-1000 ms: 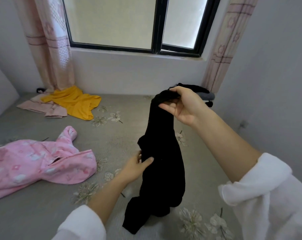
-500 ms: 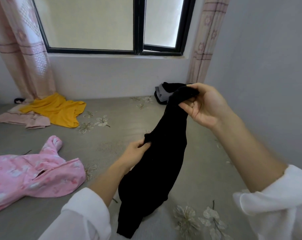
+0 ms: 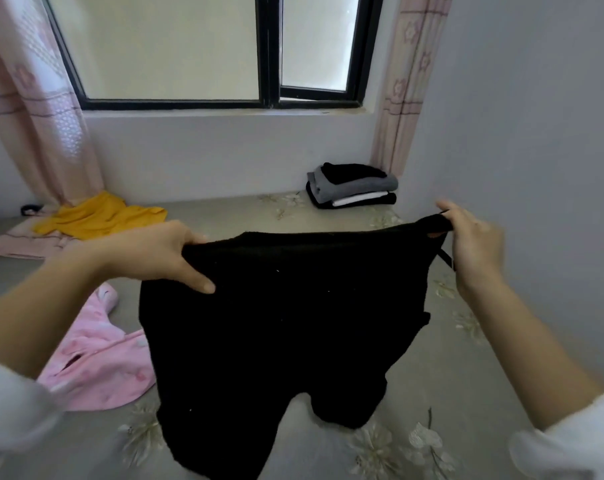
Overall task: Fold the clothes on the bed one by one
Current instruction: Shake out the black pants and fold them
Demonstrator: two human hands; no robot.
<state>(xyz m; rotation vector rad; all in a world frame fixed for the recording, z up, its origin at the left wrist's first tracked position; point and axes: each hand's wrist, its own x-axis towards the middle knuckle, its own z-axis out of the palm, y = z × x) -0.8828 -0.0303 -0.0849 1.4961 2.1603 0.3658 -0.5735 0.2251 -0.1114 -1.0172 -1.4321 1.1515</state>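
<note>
1. I hold a black garment (image 3: 276, 323) spread out in front of me, above the grey flower-printed bed (image 3: 224, 216).
2. My left hand (image 3: 165, 258) grips its upper left corner, fingers curled over the top edge and the thumb laid across the front of the cloth.
3. My right hand (image 3: 473, 244) pinches the upper right corner. One finger sticks out straight above the cloth, and a thin black strap or loop hangs just below the pinch.
4. The relation that matters: the stretched top edge runs left to right between my hands, nearly level and a little higher at the right. That is the long axis of my hold.
5. The rest hangs straight down from that edge toward the bed, ending in two uneven lobes. Whether the lowest part touches the bed I cannot tell.
6. Neither hand is nearer, since each already holds a corner. I judge the next move is to lower the cloth flat onto the bed below it, keeping the top edge taut.
7. Elsewhere on the bed: a folded stack (image 3: 354, 188) of black, grey and white clothes in the far right corner, a pink garment (image 3: 99, 368) just left of the hanging cloth, and a yellow garment (image 3: 96, 216) far left lying partly over a pale pink one (image 3: 13, 245).
8. No brand, label or readable writing shows on anything.
</note>
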